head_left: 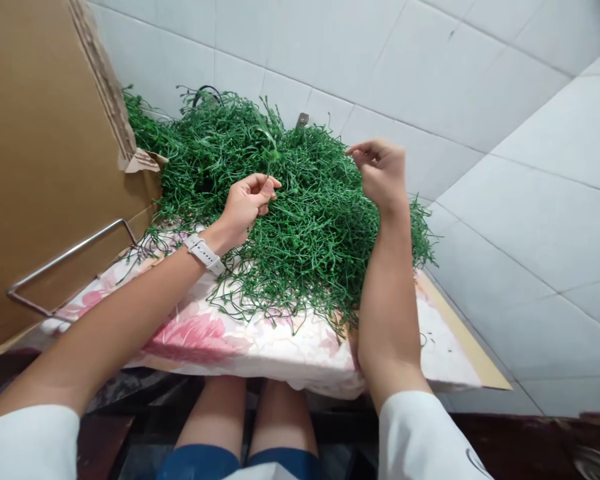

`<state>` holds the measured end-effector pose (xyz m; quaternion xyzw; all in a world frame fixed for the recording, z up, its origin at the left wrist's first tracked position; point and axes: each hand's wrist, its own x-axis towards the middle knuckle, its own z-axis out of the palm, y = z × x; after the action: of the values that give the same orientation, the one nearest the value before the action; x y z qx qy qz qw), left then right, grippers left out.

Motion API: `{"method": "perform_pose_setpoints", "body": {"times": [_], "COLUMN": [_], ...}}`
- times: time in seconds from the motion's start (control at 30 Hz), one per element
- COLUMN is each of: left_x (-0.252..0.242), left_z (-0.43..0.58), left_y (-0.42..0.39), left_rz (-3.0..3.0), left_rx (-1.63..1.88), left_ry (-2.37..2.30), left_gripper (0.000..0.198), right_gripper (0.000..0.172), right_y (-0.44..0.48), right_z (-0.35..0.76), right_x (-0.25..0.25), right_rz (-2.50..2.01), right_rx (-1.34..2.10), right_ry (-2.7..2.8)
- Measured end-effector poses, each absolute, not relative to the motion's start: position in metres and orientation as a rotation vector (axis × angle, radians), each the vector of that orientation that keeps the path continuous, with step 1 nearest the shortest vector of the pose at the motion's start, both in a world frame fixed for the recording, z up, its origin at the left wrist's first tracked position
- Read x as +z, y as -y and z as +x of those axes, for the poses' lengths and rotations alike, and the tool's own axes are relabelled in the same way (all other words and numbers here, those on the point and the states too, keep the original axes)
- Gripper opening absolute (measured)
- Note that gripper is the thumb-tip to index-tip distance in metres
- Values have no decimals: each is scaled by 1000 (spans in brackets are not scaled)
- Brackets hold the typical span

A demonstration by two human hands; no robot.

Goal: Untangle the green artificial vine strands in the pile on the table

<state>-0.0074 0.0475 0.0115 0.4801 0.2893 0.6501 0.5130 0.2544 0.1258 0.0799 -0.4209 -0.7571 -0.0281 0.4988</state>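
Note:
A large heap of thin, dark green stems (320, 227) with small tips, which look like artificial plant parts, spreads over the table. In front of the heap, my left hand (247, 205) is closed in a pinch, a white watch at its wrist. Upright from its fingertips rises a green sprig (273, 155), lighter than the heap, with thin leaves near its top. To the right, my right hand (383, 173) is raised above the heap with its fingers curled and pressed together. Whatever lies between those fingertips, if anything, is too small to make out.
A floral tablecloth (200, 340) covers the table. On the left stands a cardboard sheet (45, 133) with a bent metal rod (70, 253) before it. White wall tiles (480, 100) close off the back and right. My legs are under the table's front edge.

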Motion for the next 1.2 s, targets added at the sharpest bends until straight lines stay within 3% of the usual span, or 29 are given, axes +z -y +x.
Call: {"method": "perform_pose_setpoints", "body": {"times": [0.27, 0.43, 0.77, 0.93, 1.2], "left_x": [4, 5, 9, 6, 5], "left_z": [-7, -8, -14, -12, -2], "left_y": [-52, -47, -43, -40, -27], "left_rz": [1333, 1449, 1541, 1628, 1648], "left_rx": [1590, 1602, 1547, 1340, 1277], "left_ry": [-796, -663, -673, -635, -535], "left_gripper": [16, 41, 37, 38, 48], "right_gripper": [11, 11, 14, 21, 16], "right_y": [-95, -73, -82, -97, -128], "right_z": [225, 192, 181, 189, 254], "right_x": [100, 106, 96, 89, 72], "right_rz": [-749, -634, -775, -763, -1227], "right_rx": [378, 541, 281, 33, -180], "right_ry": [2076, 2230, 2275, 2256, 1774]}}
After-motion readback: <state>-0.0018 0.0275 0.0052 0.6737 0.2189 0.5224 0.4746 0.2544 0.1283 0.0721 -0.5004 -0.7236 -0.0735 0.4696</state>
